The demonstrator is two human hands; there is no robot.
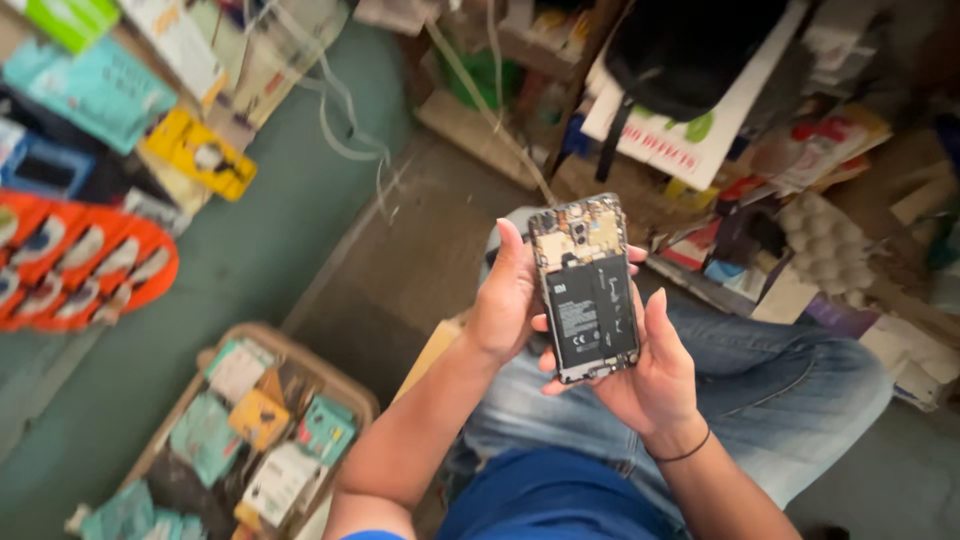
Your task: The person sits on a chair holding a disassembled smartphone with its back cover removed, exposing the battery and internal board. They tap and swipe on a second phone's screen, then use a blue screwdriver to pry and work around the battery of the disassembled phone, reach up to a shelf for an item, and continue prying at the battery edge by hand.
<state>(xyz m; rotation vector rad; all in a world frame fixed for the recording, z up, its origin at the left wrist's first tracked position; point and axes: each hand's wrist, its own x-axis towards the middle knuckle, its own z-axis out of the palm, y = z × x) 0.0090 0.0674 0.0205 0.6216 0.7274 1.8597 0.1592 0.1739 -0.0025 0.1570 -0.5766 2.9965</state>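
- An opened phone point(587, 288) with its back cover off was held up between both hands, above the person's lap, its length running roughly upright in the head view with a slight tilt.
- Its exposed inside faced the camera: a black battery point(590, 305) filled the middle and lower part, and a circuit board point(577, 227) showed at the top end.
- The left hand point(505, 300) gripped the phone along its left edge, thumb pointing up beside the upper corner, fingers wrapped behind it.
- The right hand point(655, 375) cradled the lower right edge and the bottom end, thumb raised along the right side, fingertips showing past the far edge.
- Both hands were closed on the phone, with no gap between palms and casing.
- A thin black band point(683, 455) circled the right wrist.
- Beneath the hands lay the person's knees in blue jeans point(790, 390).
- Lower left, well apart from the hands, a wicker basket point(352, 393) held small packets in teal and yellow.
- A black bag point(680, 50) hung above the cluttered shelves point(470, 120) at the top.
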